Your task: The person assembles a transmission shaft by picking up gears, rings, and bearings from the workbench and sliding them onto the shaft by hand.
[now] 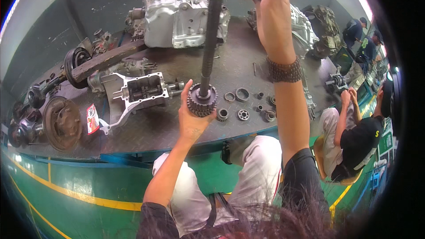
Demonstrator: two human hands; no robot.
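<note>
a dark bench (243, 62) carries a silver housing (177, 20) and rings (242, 100).

The left forearm (170, 168) is slanting inward, the left hand (193, 124) cupping in a grip, while the right arm (291, 119) is extending nearly straight, the right hand (271, 2) gripping farther out.

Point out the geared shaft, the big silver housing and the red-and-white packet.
Geared shaft (207, 57): head view, on its long rod.
Big silver housing (177, 21): head view, on its broad side.
Red-and-white packet (92, 120): head view, on its front.
</note>
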